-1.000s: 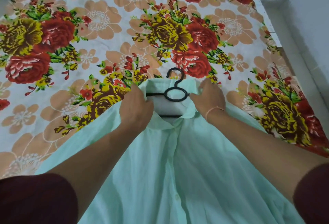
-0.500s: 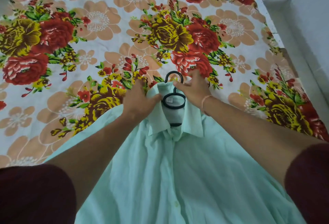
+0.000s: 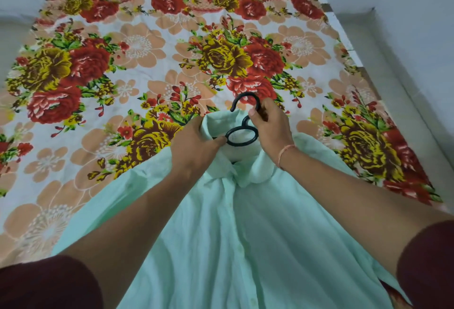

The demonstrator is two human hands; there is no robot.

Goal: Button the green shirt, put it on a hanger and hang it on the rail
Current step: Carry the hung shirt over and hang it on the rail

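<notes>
The pale green shirt (image 3: 245, 235) lies front up on the bed, its placket running down the middle with small buttons. A black hanger (image 3: 242, 134) sits inside the collar; its hook and ring stick out above the neck. My right hand (image 3: 271, 129) grips the hanger's neck just below the hook. My left hand (image 3: 196, 144) pinches the left side of the collar against the hanger's ring. The hanger's arms are hidden under the cloth. No rail is in view.
A floral bedsheet (image 3: 147, 62) with red and yellow flowers covers the bed. Its right edge (image 3: 368, 87) borders a grey floor and wall. Dark red sleeves show at both lower corners.
My right hand has moved from the right collar point up to the hanger's neck and closed on it. The collar has bunched up around the hanger, and my view has tilted up.
</notes>
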